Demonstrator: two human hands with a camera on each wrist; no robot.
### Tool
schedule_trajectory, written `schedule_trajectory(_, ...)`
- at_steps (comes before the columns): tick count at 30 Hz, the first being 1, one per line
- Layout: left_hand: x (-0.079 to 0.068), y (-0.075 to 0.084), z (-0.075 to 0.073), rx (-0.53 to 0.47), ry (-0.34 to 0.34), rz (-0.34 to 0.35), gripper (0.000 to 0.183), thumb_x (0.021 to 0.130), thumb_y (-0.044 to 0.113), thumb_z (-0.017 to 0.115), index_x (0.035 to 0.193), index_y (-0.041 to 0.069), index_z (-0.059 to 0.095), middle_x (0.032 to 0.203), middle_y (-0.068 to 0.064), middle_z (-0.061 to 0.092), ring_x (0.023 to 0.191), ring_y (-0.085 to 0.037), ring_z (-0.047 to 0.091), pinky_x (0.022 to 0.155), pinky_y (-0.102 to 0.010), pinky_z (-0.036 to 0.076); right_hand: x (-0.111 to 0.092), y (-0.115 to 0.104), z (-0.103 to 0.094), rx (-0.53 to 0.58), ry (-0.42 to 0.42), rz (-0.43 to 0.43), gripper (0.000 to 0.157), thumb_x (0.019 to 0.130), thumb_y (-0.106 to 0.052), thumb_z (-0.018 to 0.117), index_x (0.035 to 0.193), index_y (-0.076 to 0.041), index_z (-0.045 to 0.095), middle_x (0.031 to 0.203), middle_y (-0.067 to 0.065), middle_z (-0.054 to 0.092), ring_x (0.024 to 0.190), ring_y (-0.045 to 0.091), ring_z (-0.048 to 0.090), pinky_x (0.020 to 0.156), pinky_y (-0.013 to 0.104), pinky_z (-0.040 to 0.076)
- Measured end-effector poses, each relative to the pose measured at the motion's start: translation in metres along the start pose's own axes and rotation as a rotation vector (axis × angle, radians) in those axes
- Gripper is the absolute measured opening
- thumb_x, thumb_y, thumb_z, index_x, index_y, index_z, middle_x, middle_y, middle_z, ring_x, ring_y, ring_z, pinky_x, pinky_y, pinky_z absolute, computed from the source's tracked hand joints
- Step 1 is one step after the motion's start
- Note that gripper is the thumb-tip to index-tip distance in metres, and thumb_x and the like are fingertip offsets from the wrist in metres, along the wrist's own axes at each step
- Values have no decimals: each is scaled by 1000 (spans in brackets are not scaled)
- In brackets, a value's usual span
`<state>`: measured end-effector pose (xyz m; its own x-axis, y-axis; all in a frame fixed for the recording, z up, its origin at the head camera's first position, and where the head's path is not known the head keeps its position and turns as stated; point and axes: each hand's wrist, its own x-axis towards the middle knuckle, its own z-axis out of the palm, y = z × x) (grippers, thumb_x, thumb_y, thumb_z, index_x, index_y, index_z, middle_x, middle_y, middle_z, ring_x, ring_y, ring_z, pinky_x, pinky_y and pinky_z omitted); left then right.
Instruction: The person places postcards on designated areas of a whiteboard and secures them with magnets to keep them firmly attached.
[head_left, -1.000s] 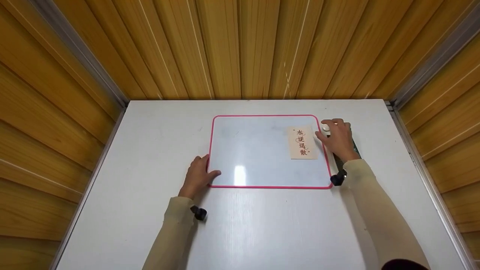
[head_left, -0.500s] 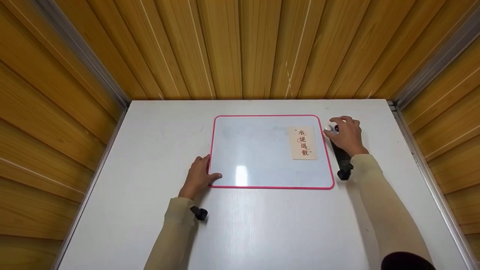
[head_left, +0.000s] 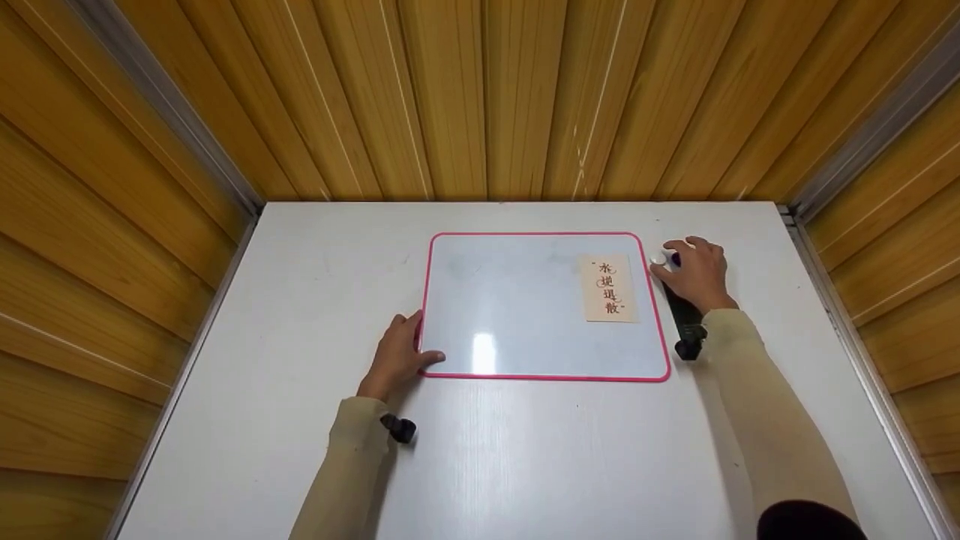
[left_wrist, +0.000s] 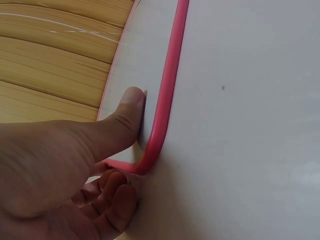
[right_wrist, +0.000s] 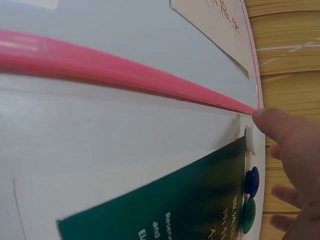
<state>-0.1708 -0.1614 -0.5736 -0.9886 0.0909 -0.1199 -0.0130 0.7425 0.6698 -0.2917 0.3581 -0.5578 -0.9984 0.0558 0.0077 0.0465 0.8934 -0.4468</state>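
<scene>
A whiteboard point(head_left: 510, 300) with a pink frame lies flat on the table. A cream card point(head_left: 609, 289) with dark red characters lies at its right side. My left hand point(head_left: 394, 354) grips the board's lower left corner, thumb on its face and fingers curled at the outer edge, as the left wrist view shows. Beyond the right edge, my right hand point(head_left: 699, 274) hovers with fingers spread over round magnets. In the right wrist view these are a white magnet point(right_wrist: 253, 140), a blue magnet point(right_wrist: 253, 181) and a green magnet point(right_wrist: 249, 215); the thumb overlaps the frame's far end.
A dark green printed card point(right_wrist: 165, 195) lies on the table under the right hand, partly hidden by it in the head view. Yellow wood-look panels point(head_left: 517, 97) wall the back and sides of the white table point(head_left: 495, 457).
My right hand has moved right, off the board's edge, and now stays almost still above the magnets. My left hand keeps its grip on the corner.
</scene>
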Motion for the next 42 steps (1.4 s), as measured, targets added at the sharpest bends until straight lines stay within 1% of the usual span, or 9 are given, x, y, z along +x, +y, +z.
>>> schedule_trajectory(8,-1,-1,0,-5,10,6,92,78,28,91,154,4,45,109,-12,54,92,-26,49,88,-43,46,1,4,-1,-16,32,-46,53,94,-33,72,134,0,60,151,37,37,140,59,23,114,69,12)
schedule_trajectory(12,-2,1,1,-10,7,-12,92,79,28,91,155,5,45,110,-12,54,93,-26,49,89,-43,46,1,6,1,-29,20,-26,54,93,-34,72,134,0,61,153,37,33,142,60,19,115,69,8)
schedule_trajectory(17,-3,0,1,-9,11,-6,91,79,27,91,154,3,44,108,-12,53,92,-26,49,87,-43,46,1,8,4,-48,34,-30,52,94,-34,72,131,2,63,154,39,30,141,64,17,111,74,7)
schedule_trajectory(22,-3,-1,1,-7,12,-5,92,79,27,91,155,3,44,111,-13,54,93,-26,50,90,-43,46,2,9,6,-26,24,-14,50,95,-34,71,129,1,64,155,38,26,143,64,13,111,77,1)
schedule_trajectory(25,-3,-1,1,-9,9,-8,92,79,27,91,155,3,44,113,-13,54,95,-26,50,91,-43,46,2,9,6,-21,16,-6,49,95,-35,71,128,0,64,156,38,25,143,64,11,110,79,-2)
schedule_trajectory(30,-3,-1,1,-8,15,12,91,79,26,91,154,1,44,112,-14,55,93,-26,50,90,-45,46,4,9,7,-32,14,-2,45,96,-34,70,127,-1,65,156,38,25,143,63,12,109,79,-1)
schedule_trajectory(38,-4,-2,0,-14,18,33,92,79,27,90,154,1,43,108,-13,53,89,-25,47,85,-43,44,4,8,10,-58,39,-2,42,97,-32,67,125,-1,66,153,37,30,140,62,19,108,78,7)
schedule_trajectory(42,-3,-2,0,-9,19,33,92,79,27,90,154,1,44,108,-13,53,89,-25,47,86,-43,45,4,7,10,-54,45,3,41,97,-31,68,124,-1,66,153,37,31,140,62,20,108,78,7)
